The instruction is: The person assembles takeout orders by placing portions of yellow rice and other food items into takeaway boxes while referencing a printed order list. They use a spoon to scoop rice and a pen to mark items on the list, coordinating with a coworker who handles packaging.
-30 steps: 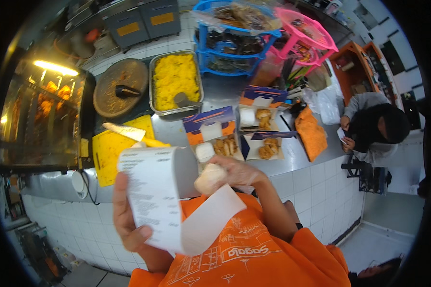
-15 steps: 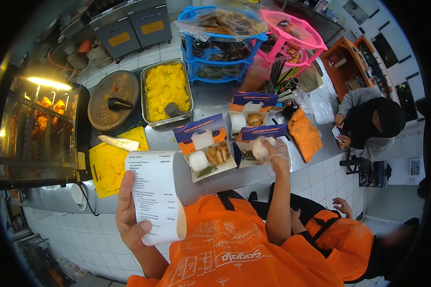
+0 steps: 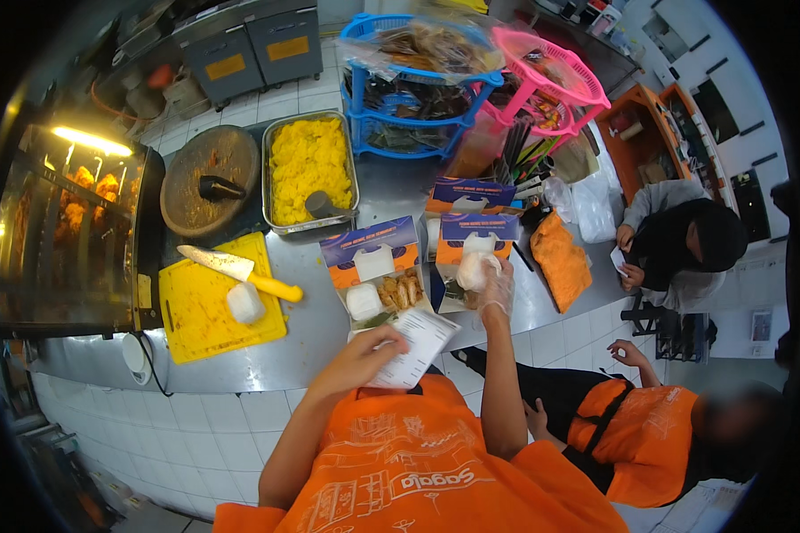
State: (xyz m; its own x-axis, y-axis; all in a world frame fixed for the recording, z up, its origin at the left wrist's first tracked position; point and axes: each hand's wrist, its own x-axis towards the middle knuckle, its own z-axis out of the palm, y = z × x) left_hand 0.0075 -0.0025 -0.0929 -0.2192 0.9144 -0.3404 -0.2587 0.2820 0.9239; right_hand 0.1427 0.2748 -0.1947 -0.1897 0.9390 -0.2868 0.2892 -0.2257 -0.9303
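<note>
A lit display case (image 3: 67,244) flanks the steel counter (image 3: 307,333), white tiles (image 3: 227,413) below — left hand (image 3: 357,364) pinches a paper slip (image 3: 418,346), gloved right hand (image 3: 498,291) clasps a pale bundle (image 3: 472,271)

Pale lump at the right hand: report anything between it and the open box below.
Nothing visible stands between the pale lump and the open box; the gloved right hand holds it over the box. The paper slip in the left hand is off to the left. Whether lump and box touch, I cannot tell.
</note>
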